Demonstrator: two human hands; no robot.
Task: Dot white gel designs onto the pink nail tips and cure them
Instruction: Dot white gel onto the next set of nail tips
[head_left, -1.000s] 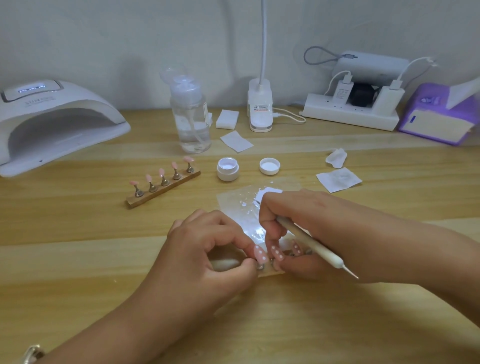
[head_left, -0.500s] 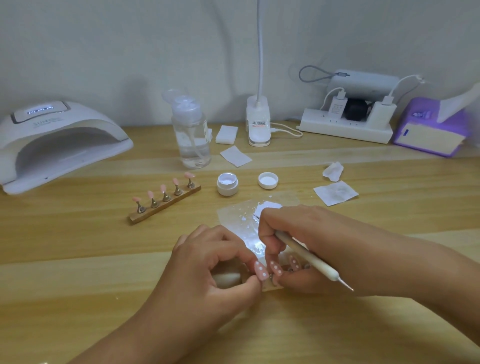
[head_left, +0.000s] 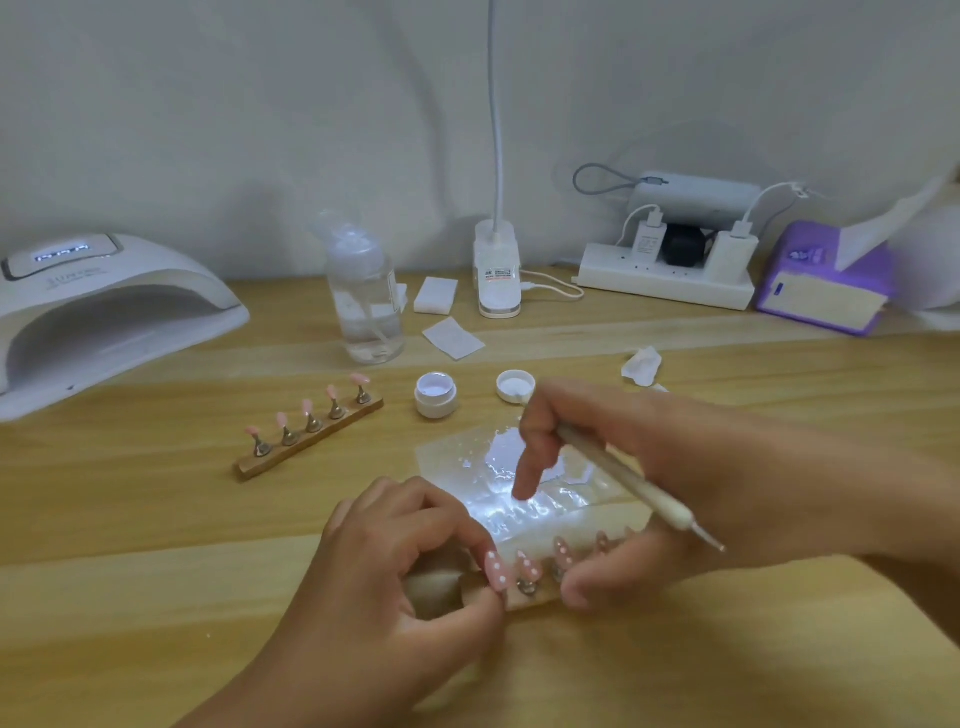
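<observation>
Our left hand (head_left: 395, 571) pinches the wooden holder (head_left: 519, 601) of dotted pink nail tips (head_left: 496, 569); right hand (head_left: 675, 467) grips white dotting pen (head_left: 667, 509).

Holder (head_left: 537, 601) ends under left hand (head_left: 405, 571), right hand (head_left: 665, 467); dotting tool (head_left: 623, 480) front tip behind fingers (head_left: 525, 467); curing lamp (head_left: 104, 312) cropped left.

The pale wooden table (head_left: 156, 519) carried a white domed curing lamp (head_left: 119, 312), a clear plastic pump bottle (head_left: 366, 317) and a wooden strip of five pink nail tips (head_left: 311, 441). A small open white jar (head_left: 436, 397) stood beside its round lid (head_left: 515, 387).
</observation>
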